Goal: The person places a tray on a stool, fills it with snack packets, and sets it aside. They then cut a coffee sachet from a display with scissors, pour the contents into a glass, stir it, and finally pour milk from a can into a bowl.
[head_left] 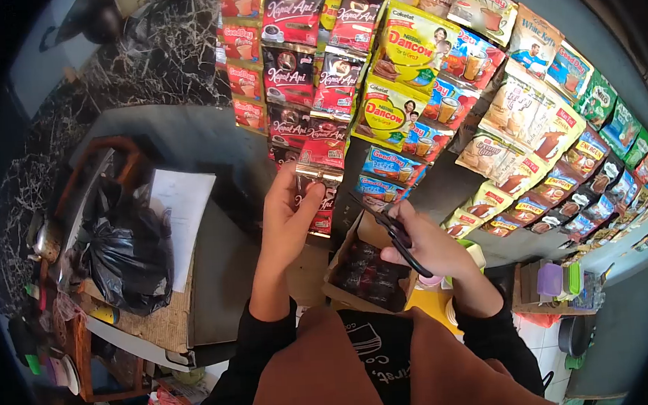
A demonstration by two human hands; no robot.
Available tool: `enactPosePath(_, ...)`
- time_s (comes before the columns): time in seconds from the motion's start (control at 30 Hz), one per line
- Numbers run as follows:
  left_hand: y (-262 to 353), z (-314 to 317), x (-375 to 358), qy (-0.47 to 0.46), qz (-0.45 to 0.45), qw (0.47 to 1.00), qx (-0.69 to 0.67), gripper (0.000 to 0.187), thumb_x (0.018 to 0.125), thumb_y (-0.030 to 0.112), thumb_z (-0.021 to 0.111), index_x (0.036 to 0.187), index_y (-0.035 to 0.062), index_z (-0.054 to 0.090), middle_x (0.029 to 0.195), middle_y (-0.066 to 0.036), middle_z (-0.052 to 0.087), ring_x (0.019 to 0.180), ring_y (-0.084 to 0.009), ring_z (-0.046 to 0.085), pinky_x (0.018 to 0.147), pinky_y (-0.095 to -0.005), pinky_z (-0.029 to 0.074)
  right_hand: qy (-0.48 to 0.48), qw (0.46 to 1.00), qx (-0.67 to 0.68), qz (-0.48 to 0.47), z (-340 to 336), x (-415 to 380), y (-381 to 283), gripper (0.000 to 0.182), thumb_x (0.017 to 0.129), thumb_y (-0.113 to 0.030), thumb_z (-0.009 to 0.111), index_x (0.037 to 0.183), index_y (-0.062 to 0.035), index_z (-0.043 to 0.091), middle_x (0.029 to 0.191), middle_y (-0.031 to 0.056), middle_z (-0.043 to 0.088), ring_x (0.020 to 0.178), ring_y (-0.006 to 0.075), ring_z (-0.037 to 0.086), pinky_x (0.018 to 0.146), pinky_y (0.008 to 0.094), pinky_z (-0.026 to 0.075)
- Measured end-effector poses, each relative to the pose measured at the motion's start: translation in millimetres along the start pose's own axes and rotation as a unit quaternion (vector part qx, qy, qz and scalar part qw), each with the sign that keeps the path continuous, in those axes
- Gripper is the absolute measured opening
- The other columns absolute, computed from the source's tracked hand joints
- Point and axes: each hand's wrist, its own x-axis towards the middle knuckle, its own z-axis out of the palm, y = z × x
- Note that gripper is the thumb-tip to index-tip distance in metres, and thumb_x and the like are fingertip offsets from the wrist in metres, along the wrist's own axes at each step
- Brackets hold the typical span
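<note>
My left hand (283,214) pinches a red and black coffee sachet (325,219) at the lower end of a hanging strip of Kapal Api sachets (291,71). In my right hand (436,246) is a pair of scissors with black handles (410,255). Its blades point up and left, close beside the held sachet but apart from it as far as I can see. Just below both hands sits an open cardboard box (371,231) with dark packets (369,274) inside.
More strips hang along the wall: yellow Dancow sachets (412,45), blue Good Day sachets (390,165) and Energen sachets (558,187). A tied black plastic bag (130,248) and white paper (179,193) lie at left. Purple and green containers (550,279) stand at right.
</note>
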Motion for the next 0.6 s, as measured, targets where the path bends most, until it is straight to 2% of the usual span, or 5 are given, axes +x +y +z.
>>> enactPosePath(0.27,-5,-4,-2,-0.008,-0.005,0.989,0.146,0.026,0.084,0.003,0.053,0.109,0.002,0.051,0.083,0.002,0.055,0.073,-0.0036,0.047,0.062,-0.0191,0.04,-0.035,0.992,-0.122,0.0,-26,13,-25,0.065,0.074,-0.052,0.064,0.091,0.006,0.039,0.068,0.0191,0.053,0.067,0.0356,0.056,0.059,0.0399,0.043)
enactPosePath(0.37,-3,-3,-3,-0.015,0.013,0.98,0.198,0.025,0.082,0.004,0.054,0.107,0.0014,0.051,0.081,0.0,0.055,0.072,-0.0038,0.048,0.061,-0.0193,0.041,-0.073,0.985,-0.148,0.051,-34,20,-35,0.069,0.072,-0.056,0.063,0.089,0.0078,0.043,0.07,0.0216,0.056,0.072,0.0389,0.058,0.063,0.0417,0.044)
enactPosePath(0.5,-8,-8,-4,-0.024,0.026,0.977,0.208,0.042,0.082,0.004,0.053,0.123,0.0012,0.045,0.083,-0.005,0.056,0.073,-0.0064,0.049,0.065,-0.0209,0.042,-0.076,0.975,-0.206,0.04,-38,26,-40,0.074,0.07,-0.061,0.062,0.089,0.009,0.047,0.073,0.0235,0.059,0.075,0.0396,0.059,0.066,0.043,0.045)
enactPosePath(0.53,-12,-11,-3,-0.048,0.03,0.974,0.218,0.052,0.082,0.003,0.052,0.132,0.0025,0.037,0.085,-0.006,0.055,0.071,-0.0071,0.047,0.065,-0.0213,0.041,-0.089,0.97,-0.223,0.046,-39,27,-41,0.075,0.07,-0.062,0.061,0.09,0.009,0.047,0.074,0.024,0.059,0.077,0.0396,0.059,0.067,0.0434,0.045)
enactPosePath(0.6,-6,-10,-2,-0.053,0.016,0.976,0.209,0.054,0.082,0.002,0.051,0.134,0.0032,0.035,0.086,-0.006,0.054,0.07,-0.0072,0.046,0.064,-0.0214,0.041,-0.093,0.967,-0.231,0.044,-41,28,-42,0.075,0.07,-0.063,0.061,0.089,0.0085,0.048,0.074,0.0239,0.059,0.077,0.0395,0.059,0.067,0.0434,0.046)
